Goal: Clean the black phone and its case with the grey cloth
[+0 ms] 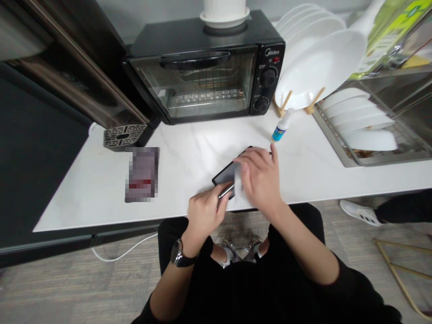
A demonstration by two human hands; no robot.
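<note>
Left hand [204, 211]: fingers grasp a slim, shiny metallic-looking object [226, 191], type unclear. Right hand [262, 180]: fingers pinch a thin white sheet [239, 186], blurred. Flat, black-rimmed rectangular device [225, 173], smooth grey face, partly hidden between hands near front edge of glossy, marble-veined bench [182, 180]. Cylindrical plastic bottle [279, 133], blue label, just beyond right hand.

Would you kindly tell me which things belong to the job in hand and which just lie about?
Apparently in use: silver-edged object, blurred white cloth or paper, black-edged panel, perhaps small bottle.

Lying about: toaster oven, plates, bowls, pixelated item.
</note>
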